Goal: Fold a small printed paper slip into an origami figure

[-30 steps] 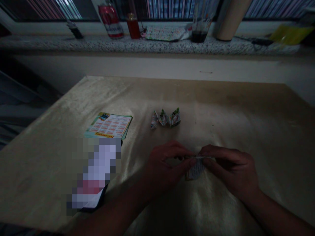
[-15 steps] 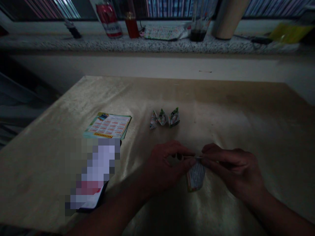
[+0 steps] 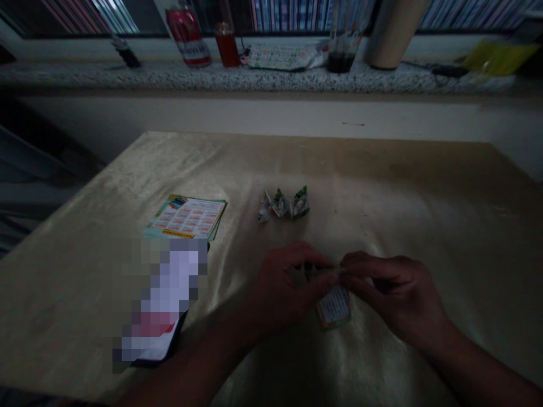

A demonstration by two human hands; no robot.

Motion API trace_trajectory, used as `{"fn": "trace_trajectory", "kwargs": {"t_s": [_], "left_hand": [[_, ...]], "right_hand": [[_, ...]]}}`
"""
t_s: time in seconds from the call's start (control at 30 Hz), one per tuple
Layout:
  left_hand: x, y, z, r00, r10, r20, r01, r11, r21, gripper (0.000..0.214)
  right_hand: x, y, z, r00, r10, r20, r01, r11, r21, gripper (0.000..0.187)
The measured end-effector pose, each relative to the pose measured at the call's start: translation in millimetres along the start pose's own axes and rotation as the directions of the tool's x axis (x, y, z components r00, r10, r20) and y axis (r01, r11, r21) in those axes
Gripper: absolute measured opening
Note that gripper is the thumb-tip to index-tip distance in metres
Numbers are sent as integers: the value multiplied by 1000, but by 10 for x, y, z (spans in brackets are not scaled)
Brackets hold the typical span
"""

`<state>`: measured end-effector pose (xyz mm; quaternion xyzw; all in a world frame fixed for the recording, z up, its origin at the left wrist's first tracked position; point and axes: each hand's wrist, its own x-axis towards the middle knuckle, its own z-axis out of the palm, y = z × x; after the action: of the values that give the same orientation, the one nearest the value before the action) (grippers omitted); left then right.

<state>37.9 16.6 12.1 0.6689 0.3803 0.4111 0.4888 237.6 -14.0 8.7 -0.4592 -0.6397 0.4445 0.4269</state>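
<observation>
Between my two hands is a small printed paper card (image 3: 334,308), with text on its face and a coloured border. Its top edge is pinched between the thumb and fingers of my left hand (image 3: 292,282). From the other side, my right hand (image 3: 394,288) pinches the same top edge, its fingertips meeting those of the left. The fingers hide the upper part of the card, so I cannot tell how it is folded there. Beyond my hands, a row of small folded paper pieces (image 3: 279,203) stands on the table.
A stack of printed cards (image 3: 189,216) lies left on the cloth-covered table (image 3: 424,186), above a phone (image 3: 165,305) with a blurred screen. Along the stone windowsill (image 3: 271,82) stand a red can (image 3: 189,37), a red bottle (image 3: 228,45), a glass with dark liquid (image 3: 341,56) and a tan cylinder (image 3: 396,34).
My right hand has shifted slightly left, closer against the left fingertips. The card's hanging part has turned a little and shows a wider face. Objects on the table have not moved.
</observation>
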Motion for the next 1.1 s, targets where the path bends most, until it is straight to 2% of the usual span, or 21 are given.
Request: {"fn": "trace_trajectory", "kwargs": {"t_s": [0.1,0.2,0.3,0.4,0.47,0.6,0.67,0.87,0.97,1.03,1.1], "left_hand": [[6,7,4,1000,11,18,-12,1000,15,9],[3,11,1,998,-67,12,66,998,14,12],[-3,5,19,981,-194,-16,193,981,-34,13],[-4,-2,60,970,-242,-8,241,969,-62,15],[-2,-1,80,978,-210,8,210,977,-29,15],[-4,20,75,997,-58,48,53,993,106,14],[-16,29,79,999,-16,43,12,994,104,15],[-47,7,152,994,-50,-97,54,998,38,15],[-1,-9,56,985,-46,-164,53,998,40,14],[46,-11,-71,955,-72,-289,83,996,26,13],[81,-7,-182,881,-62,-470,72,997,3,11]], "right_hand": [[2,-6,33,993,108,39,-107,994,-26,13],[14,-4,52,981,188,46,-187,982,-17,12],[27,9,46,984,176,12,-176,984,-18,12],[33,15,36,989,146,4,-145,988,-45,15],[30,8,32,993,119,22,-117,990,-78,16],[21,-20,14,999,0,44,9,980,-199,15],[25,-41,-2,997,-55,54,67,966,-250,13],[73,-125,-65,993,-100,68,119,917,-380,12],[74,-109,-124,990,-100,99,133,897,-423,11],[59,-66,-178,990,-83,115,126,886,-445,12],[47,-24,-230,993,-42,111,88,889,-450,14]]}}
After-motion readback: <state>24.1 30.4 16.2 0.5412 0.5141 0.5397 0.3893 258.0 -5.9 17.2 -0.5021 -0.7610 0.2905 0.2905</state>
